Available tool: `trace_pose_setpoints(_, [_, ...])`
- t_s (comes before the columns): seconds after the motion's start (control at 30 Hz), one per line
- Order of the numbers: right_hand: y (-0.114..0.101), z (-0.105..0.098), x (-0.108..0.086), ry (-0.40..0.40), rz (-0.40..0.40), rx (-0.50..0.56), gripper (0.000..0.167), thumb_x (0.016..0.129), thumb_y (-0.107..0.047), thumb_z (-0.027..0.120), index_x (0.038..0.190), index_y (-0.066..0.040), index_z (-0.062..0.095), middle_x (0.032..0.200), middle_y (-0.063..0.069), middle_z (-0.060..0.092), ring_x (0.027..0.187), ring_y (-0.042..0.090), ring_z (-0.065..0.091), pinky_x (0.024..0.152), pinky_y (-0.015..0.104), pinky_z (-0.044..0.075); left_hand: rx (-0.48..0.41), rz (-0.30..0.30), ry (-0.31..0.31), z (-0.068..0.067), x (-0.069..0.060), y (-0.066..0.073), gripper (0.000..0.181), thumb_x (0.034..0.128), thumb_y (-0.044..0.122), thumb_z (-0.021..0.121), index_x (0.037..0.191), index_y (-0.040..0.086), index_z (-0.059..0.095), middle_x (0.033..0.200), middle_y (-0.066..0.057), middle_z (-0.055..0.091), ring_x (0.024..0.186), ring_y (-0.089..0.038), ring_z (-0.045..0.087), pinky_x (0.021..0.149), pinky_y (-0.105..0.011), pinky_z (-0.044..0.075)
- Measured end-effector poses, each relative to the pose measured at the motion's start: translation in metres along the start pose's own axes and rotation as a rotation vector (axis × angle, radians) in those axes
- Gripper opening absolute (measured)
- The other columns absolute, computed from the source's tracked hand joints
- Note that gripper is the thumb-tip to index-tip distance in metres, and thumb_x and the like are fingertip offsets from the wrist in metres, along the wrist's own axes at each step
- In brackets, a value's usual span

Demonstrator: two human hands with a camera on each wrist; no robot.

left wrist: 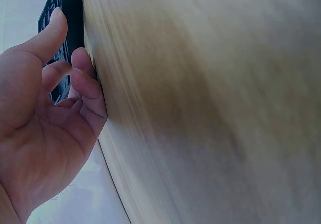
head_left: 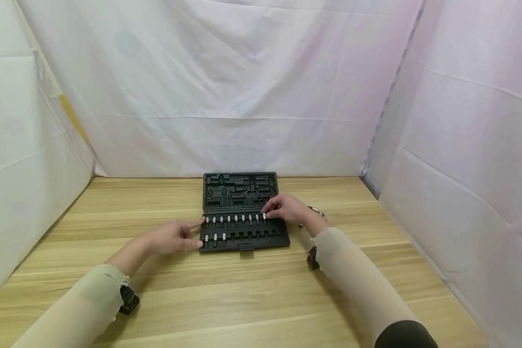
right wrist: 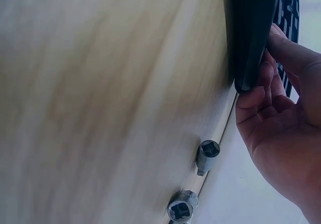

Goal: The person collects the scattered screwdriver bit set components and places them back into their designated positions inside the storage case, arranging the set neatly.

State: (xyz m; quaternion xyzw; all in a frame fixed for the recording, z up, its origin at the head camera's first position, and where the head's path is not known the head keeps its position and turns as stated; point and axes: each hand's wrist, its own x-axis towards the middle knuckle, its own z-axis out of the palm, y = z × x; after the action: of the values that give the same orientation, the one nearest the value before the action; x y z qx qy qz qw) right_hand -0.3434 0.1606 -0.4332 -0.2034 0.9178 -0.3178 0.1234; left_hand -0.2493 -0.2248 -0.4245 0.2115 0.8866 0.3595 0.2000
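A black plastic socket case (head_left: pixel 245 247) lies open on the table, its lid (head_left: pixel 240 191) tilted up at the back. Metal bit sockets fill most of the upper row, and three, including one bit socket (head_left: pixel 215 239), stand at the left of the lower row. My right hand (head_left: pixel 289 209) pinches a bit socket (head_left: pixel 264 217) at the right end of the upper row; in the right wrist view that socket is hidden. Along the case's left edge, my left hand (head_left: pixel 174 237) touches with extended thumb and index finger, its other fingers loosely curled.
Several loose bit sockets (head_left: pixel 319 212) lie right of the case, partly behind my right wrist. Two show in the right wrist view, one bit socket (right wrist: pixel 207 155) beyond the other (right wrist: pixel 181 207). White cloth (head_left: pixel 226 96) hangs behind the wooden table (head_left: pixel 252 304) and at its sides.
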Motion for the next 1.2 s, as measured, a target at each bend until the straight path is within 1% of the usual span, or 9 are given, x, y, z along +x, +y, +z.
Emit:
trace_pose_setpoints(0.17, [0.001, -0.002, 0.0, -0.006, -0.02, -0.01, 0.014, 0.106, -0.018, 0.075, 0.117, -0.018, 0.085, 0.125, 0.003, 0.079, 0.108, 0.018, 0.071, 0.1, 0.045, 0.058, 0.012, 0.002, 0.002, -0.001, 0.001, 0.0, 0.085, 0.103, 0.033, 0.078, 0.172, 0.009, 0.034, 0.088, -0.008, 0.063, 0.075, -0.017, 0.05, 0.064, -0.028, 0.046])
trace_pose_setpoints(0.27, [0.003, -0.004, 0.0, -0.012, -0.034, 0.003, 0.017, 0.106, -0.019, 0.075, 0.122, -0.017, 0.083, 0.124, 0.003, 0.079, 0.107, 0.018, 0.071, 0.099, 0.043, 0.059, 0.019, -0.012, 0.003, 0.0, 0.002, -0.001, 0.086, 0.1024, 0.035, 0.079, 0.172, 0.012, 0.034, 0.092, -0.008, 0.065, 0.078, -0.018, 0.052, 0.066, -0.028, 0.049])
trace_pose_setpoints(0.4, [0.007, -0.006, -0.001, 0.016, -0.034, 0.028, 0.025, 0.106, -0.022, 0.075, 0.13, -0.019, 0.079, 0.124, 0.004, 0.076, 0.102, 0.017, 0.066, 0.093, 0.039, 0.056, 0.023, -0.027, 0.003, 0.0, 0.002, -0.002, 0.086, 0.1019, 0.035, 0.079, 0.173, 0.014, 0.034, 0.099, -0.009, 0.068, 0.082, -0.02, 0.055, 0.069, -0.029, 0.051])
trace_pose_setpoints(0.53, [0.008, -0.009, -0.001, 0.033, -0.044, 0.015, 0.034, 0.106, -0.028, 0.076, 0.14, -0.024, 0.075, 0.139, 0.005, 0.068, 0.096, 0.022, 0.056, 0.089, 0.04, 0.05, 0.027, -0.031, 0.009, 0.0, 0.002, -0.002, 0.086, 0.102, 0.035, 0.079, 0.172, 0.014, 0.034, 0.099, -0.009, 0.068, 0.081, -0.02, 0.054, 0.068, -0.029, 0.051])
trace_pose_setpoints(0.63, [0.008, -0.01, 0.001, 0.018, -0.062, -0.014, 0.04, 0.105, -0.031, 0.077, 0.145, -0.027, 0.073, 0.15, 0.007, 0.061, 0.101, 0.024, 0.056, 0.093, 0.044, 0.05, 0.035, -0.023, 0.004, -0.001, 0.002, -0.002, 0.086, 0.1027, 0.036, 0.078, 0.172, 0.013, 0.033, 0.097, -0.009, 0.068, 0.079, -0.019, 0.052, 0.067, -0.029, 0.05])
trace_pose_setpoints(0.7, [0.008, -0.01, 0.002, 0.01, -0.072, -0.034, 0.042, 0.105, -0.034, 0.078, 0.146, -0.028, 0.073, 0.152, 0.008, 0.058, 0.109, 0.025, 0.058, 0.098, 0.046, 0.051, 0.038, -0.021, 0.003, -0.001, 0.002, -0.002, 0.086, 0.1026, 0.036, 0.078, 0.172, 0.012, 0.033, 0.097, -0.009, 0.068, 0.079, -0.018, 0.052, 0.068, -0.029, 0.05])
trace_pose_setpoints(0.77, [0.008, -0.01, 0.005, 0.004, -0.083, -0.05, 0.044, 0.104, -0.036, 0.078, 0.146, -0.027, 0.073, 0.15, 0.01, 0.057, 0.117, 0.026, 0.059, 0.103, 0.048, 0.052, 0.041, -0.012, 0.0, -0.001, 0.001, -0.002, 0.086, 0.1031, 0.035, 0.077, 0.172, 0.011, 0.032, 0.096, -0.009, 0.067, 0.079, -0.018, 0.052, 0.067, -0.029, 0.05])
trace_pose_setpoints(0.9, [0.006, -0.01, 0.008, -0.002, -0.077, -0.066, 0.047, 0.102, -0.038, 0.081, 0.146, -0.025, 0.073, 0.144, 0.01, 0.057, 0.121, 0.027, 0.058, 0.105, 0.05, 0.051, 0.037, -0.007, 0.007, -0.001, 0.001, -0.002, 0.086, 0.1026, 0.034, 0.078, 0.172, 0.011, 0.033, 0.094, -0.009, 0.066, 0.079, -0.019, 0.052, 0.067, -0.029, 0.049])
trace_pose_setpoints(1.2, [0.001, -0.006, 0.009, 0.0, -0.027, -0.113, 0.044, 0.1, -0.039, 0.082, 0.143, -0.027, 0.075, 0.126, 0.01, 0.051, 0.105, 0.025, 0.043, 0.094, 0.044, 0.041, 0.04, -0.015, 0.007, -0.001, 0.002, -0.003, 0.086, 0.1025, 0.035, 0.079, 0.172, 0.012, 0.034, 0.091, -0.008, 0.065, 0.077, -0.018, 0.051, 0.066, -0.029, 0.048])
